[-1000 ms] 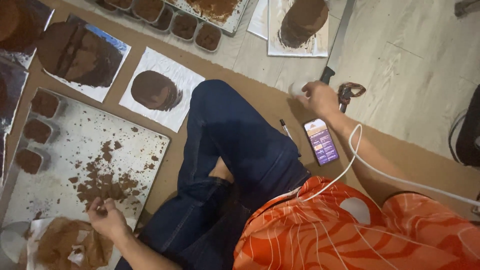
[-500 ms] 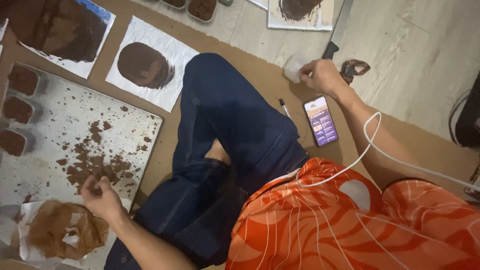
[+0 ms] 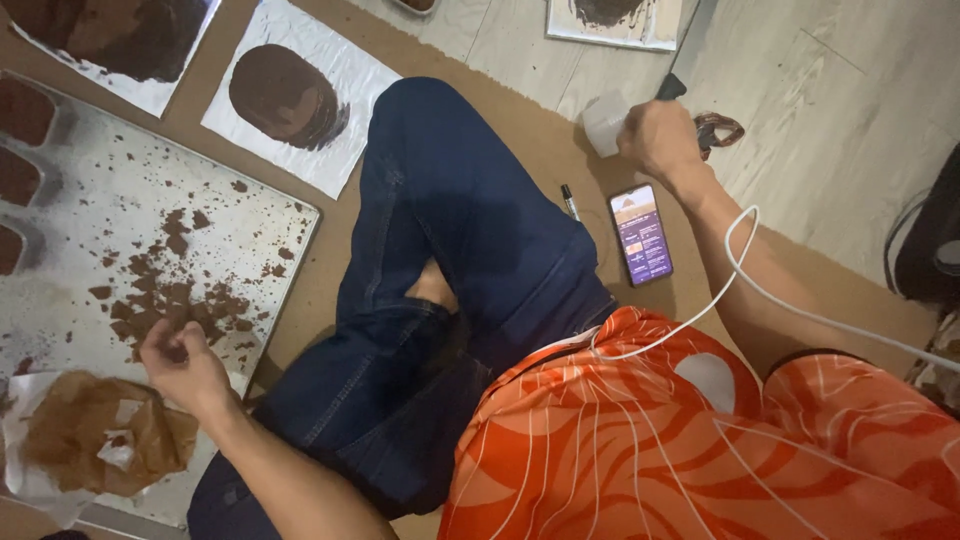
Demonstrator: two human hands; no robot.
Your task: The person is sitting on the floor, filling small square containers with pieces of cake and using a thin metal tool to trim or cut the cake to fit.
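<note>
Seated person with both hands out over floor clutter

The left hand (image 3: 180, 365) pinches brown crumbs (image 3: 170, 300) on a metal tray (image 3: 250, 215), just above stained paper (image 3: 95, 445). The right hand (image 3: 660, 140) closes around a small white object (image 3: 603, 122), perhaps a cup, near a phone (image 3: 641, 234) and a pen (image 3: 570, 201) on brown cardboard (image 3: 520, 130).

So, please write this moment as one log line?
left hand: pinching brown crumbs on metal tray | right hand: gripping white block on floor | phone: beside right forearm, screen lit
</note>
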